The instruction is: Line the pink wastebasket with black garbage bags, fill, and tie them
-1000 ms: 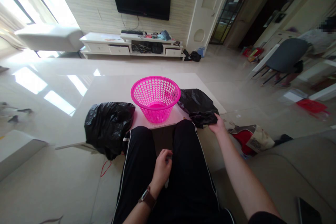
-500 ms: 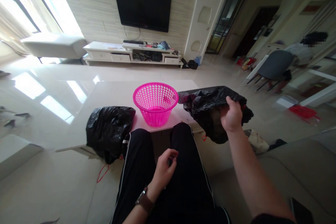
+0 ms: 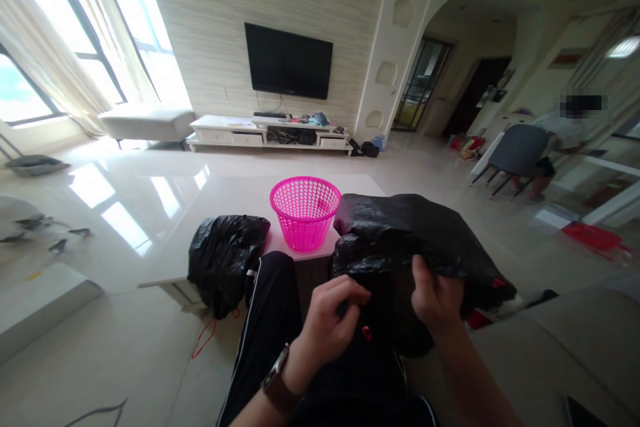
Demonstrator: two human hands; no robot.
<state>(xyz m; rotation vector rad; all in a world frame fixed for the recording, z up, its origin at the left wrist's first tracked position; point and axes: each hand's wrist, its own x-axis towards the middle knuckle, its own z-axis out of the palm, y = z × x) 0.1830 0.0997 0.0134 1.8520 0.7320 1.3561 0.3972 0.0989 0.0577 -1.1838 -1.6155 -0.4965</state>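
Note:
My right hand grips the rim of a black plastic bag, thumb on top, over my right knee and the table's edge. A red drawstring loop shows at the bag's near side. My left hand, with a watch on the wrist, is by the bag's left edge. Its fingers are curled with a gap to the thumb, and nothing shows between them. A pink perforated basket stands upright on the white table, just left of the bag. Left of the basket, another black plastic bag droops over the table edge.
Beyond the table are a TV cabinet, a wall television and a grey bench. A person sits by a grey chair at the right. A grey sofa lies to my right.
The right hand has brought the bag in toward my lap, and the bag spreads wider. My left hand has risen from my lap to the bag's edge. The view has tilted up.

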